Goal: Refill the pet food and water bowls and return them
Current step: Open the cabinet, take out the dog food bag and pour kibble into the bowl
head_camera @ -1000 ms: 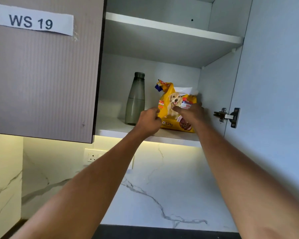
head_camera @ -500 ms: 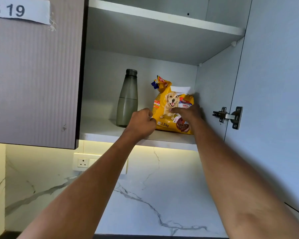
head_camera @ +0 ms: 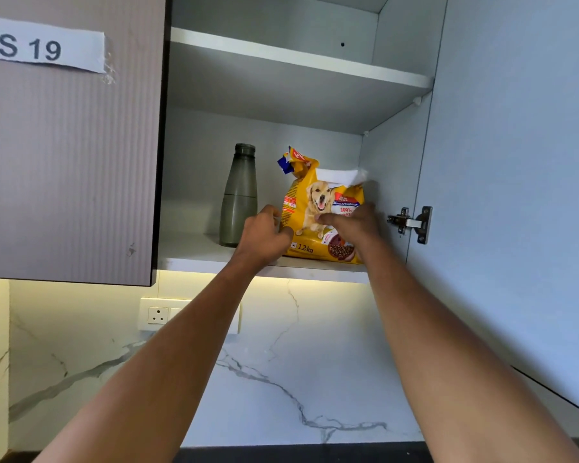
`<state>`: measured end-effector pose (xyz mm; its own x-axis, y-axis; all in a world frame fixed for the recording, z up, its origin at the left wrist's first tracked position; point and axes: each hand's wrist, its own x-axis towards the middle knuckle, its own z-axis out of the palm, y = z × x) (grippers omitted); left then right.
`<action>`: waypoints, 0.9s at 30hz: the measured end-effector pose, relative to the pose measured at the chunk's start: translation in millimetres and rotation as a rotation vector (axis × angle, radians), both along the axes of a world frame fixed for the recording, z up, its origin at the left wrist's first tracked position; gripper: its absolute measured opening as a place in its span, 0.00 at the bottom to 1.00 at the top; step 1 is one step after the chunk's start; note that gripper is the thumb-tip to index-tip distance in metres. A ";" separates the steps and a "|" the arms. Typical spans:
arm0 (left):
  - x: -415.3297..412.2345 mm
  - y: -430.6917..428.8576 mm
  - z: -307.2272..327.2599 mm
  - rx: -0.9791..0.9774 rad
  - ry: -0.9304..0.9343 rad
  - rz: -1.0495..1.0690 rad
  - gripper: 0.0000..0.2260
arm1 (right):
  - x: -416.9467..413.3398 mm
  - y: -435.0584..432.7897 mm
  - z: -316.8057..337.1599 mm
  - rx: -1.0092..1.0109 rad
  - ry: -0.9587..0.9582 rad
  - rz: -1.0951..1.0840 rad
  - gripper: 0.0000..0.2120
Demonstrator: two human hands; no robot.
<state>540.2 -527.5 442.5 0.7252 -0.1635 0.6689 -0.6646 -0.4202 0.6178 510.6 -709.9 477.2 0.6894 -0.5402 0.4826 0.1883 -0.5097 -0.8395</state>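
A yellow dog food bag (head_camera: 310,198) with a dog's picture stands on the lower shelf (head_camera: 194,253) of an open wall cupboard, at its right end. My left hand (head_camera: 264,237) grips the bag's lower left edge. My right hand (head_camera: 353,225) grips the bag's right side, thumb across the front. Both arms reach up from below. A grey-green bottle (head_camera: 238,198) stands upright just left of the bag, close to my left hand. No bowls are in view.
The cupboard's right door (head_camera: 515,195) stands open, its hinge (head_camera: 411,223) close to my right hand. The shut left door (head_camera: 67,145) carries a paper label. An upper shelf (head_camera: 298,58) sits overhead. Below are a marble backsplash and a wall socket (head_camera: 157,314).
Both hands stay on the bag. My right thumb now lies further across its front. The bag looks slightly nearer the shelf edge; the view has shifted a little.
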 end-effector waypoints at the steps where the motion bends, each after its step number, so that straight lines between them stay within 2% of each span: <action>1: -3.5 0.7 0.6 -0.014 0.014 -0.026 0.17 | -5.4 1.3 -1.1 -0.003 -0.007 -0.004 0.45; 4: -13.0 6.3 1.3 -0.077 0.061 -0.095 0.24 | -25.4 9.5 -3.0 -0.012 -0.022 -0.001 0.44; 8: -32.4 24.0 -3.6 -0.237 0.216 -0.239 0.35 | -59.6 25.5 -8.1 -0.026 -0.078 0.016 0.40; 14: -80.6 48.7 -20.0 -0.296 0.172 -0.352 0.27 | -118.7 57.0 -37.8 -0.039 -0.260 -0.082 0.36; 19: -131.0 78.6 -47.2 -0.273 0.221 -0.456 0.31 | -172.7 89.1 -83.0 -0.017 -0.298 -0.094 0.37; 22: -158.2 99.2 -81.7 -0.334 0.250 -0.470 0.33 | -205.4 116.7 -124.5 -0.010 -0.302 -0.051 0.34; 27: -199.5 140.6 -182.5 -0.439 0.391 -0.429 0.29 | -247.7 151.6 -217.9 0.032 -0.199 0.041 0.34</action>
<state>340.7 -386.9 260.0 0.8568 -0.2632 0.4435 -0.4117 0.1689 0.8955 262.9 -558.3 259.4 0.6044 -0.5307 0.5943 0.3719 -0.4718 -0.7995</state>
